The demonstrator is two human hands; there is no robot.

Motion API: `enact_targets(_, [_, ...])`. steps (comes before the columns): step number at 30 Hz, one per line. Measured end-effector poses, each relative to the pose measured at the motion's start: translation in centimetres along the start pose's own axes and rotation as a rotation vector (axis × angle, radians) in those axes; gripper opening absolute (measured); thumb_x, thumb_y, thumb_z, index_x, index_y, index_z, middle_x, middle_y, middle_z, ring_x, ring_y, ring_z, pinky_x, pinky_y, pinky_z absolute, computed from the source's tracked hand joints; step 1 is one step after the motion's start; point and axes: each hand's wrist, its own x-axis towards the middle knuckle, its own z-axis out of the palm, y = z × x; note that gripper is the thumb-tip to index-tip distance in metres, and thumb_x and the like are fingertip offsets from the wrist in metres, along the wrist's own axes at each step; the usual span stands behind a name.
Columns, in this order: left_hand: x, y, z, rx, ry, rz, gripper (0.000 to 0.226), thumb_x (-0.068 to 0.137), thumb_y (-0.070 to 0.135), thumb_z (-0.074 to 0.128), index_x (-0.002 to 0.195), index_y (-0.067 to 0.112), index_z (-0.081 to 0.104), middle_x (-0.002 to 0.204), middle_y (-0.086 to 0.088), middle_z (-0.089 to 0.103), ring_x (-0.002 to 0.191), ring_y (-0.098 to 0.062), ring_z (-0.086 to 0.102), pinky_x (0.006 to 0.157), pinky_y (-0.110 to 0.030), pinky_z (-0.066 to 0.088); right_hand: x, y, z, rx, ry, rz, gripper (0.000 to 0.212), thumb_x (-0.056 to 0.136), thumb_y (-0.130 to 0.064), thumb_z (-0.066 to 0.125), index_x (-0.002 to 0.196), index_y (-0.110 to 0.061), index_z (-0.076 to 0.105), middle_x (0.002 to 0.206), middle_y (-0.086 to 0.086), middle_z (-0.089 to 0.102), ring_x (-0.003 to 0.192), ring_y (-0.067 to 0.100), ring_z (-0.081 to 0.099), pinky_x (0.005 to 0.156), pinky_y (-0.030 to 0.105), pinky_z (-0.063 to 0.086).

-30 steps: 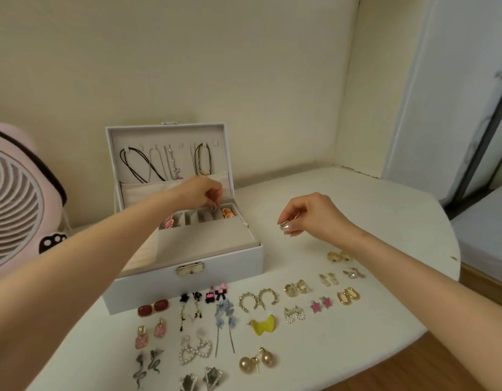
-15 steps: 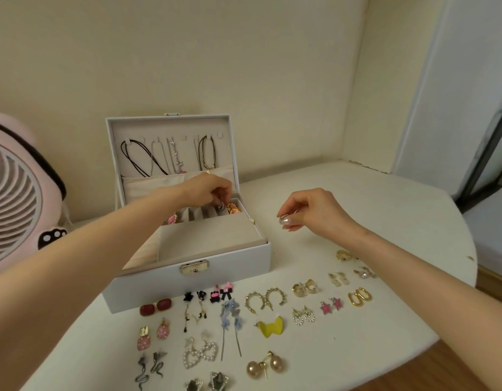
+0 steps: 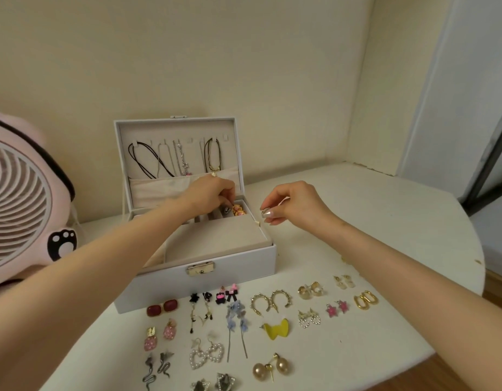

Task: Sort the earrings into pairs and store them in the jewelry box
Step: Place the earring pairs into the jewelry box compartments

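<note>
An open grey jewelry box (image 3: 233, 266) stands on the white table (image 3: 385, 221), necklaces hanging inside its lid. My left hand (image 3: 210, 191) reaches into the back row of small compartments, fingers curled down beside a pink and gold earring (image 3: 238, 210); whether it pinches anything is hidden. My right hand (image 3: 293, 203) hovers just right of the box and pinches a small silver earring (image 3: 265, 211). Several earring pairs lie in rows in front of the box, among them red rectangles (image 3: 162, 307), gold hoops (image 3: 271, 301), pearl hearts (image 3: 206, 355) and gold balls (image 3: 269, 368).
A pink fan (image 3: 24, 198) stands at the left, close to the box. The wall runs behind the box, with a corner at the right. The table's rounded edge (image 3: 480, 266) drops off at the right, wooden floor below.
The left hand has shifted right along the back compartments toward the pink and gold earring. The right hand has held its earring beside the box, drifting slightly closer.
</note>
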Motion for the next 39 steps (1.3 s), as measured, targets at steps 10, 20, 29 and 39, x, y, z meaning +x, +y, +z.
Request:
enact_targets(10, [-1.0,-1.1,0.1,-0.127,0.152,-0.005,0.022,0.079,-0.007,0.058,0.093,0.008,0.064,0.095,-0.007,0.065,0.088,-0.020,0.059,0.080,-0.031,0.049,5.0,-2.0,4.6,-0.177,0.052,0.100,0.022,0.068,-0.001,0.078,0.060,-0.019,0.068,0.064,0.000,0.064,0.069,0.020,0.066,0.081,0.036,0.056])
enact_targets(20, [-3.3,-1.5,-1.4,-0.094,0.256,-0.002,0.014,0.087,0.004,0.054,0.097,0.008,0.063,0.098,-0.008,0.063,0.088,-0.023,0.057,0.080,-0.039,0.049,6.5,-2.0,7.1,-0.390,0.066,0.250,0.033,0.067,-0.022,0.082,0.097,-0.016,0.072,0.101,0.002,0.070,0.095,0.021,0.065,0.069,0.024,0.044])
enact_targets(29, [-4.5,-1.1,-1.5,-0.084,0.243,0.007,0.012,0.088,0.009,0.055,0.097,0.010,0.063,0.098,-0.007,0.063,0.090,-0.024,0.057,0.080,-0.040,0.048,6.5,-1.4,7.2,-0.442,0.063,0.196,0.030,0.069,-0.027,0.081,0.096,-0.017,0.073,0.100,0.002,0.071,0.097,0.021,0.064,0.073,0.025,0.047])
enact_targets(39, [-7.0,1.7,-1.9,-0.143,0.193,0.026,0.011,0.090,0.013,0.055,0.099,0.015,0.061,0.098,-0.001,0.061,0.086,-0.019,0.056,0.076,-0.037,0.050,1.8,-1.7,2.2,-0.373,0.090,0.039,0.010,0.078,-0.026,0.073,0.087,-0.023,0.074,0.093,-0.003,0.071,0.089,0.013,0.060,0.073,0.025,0.043])
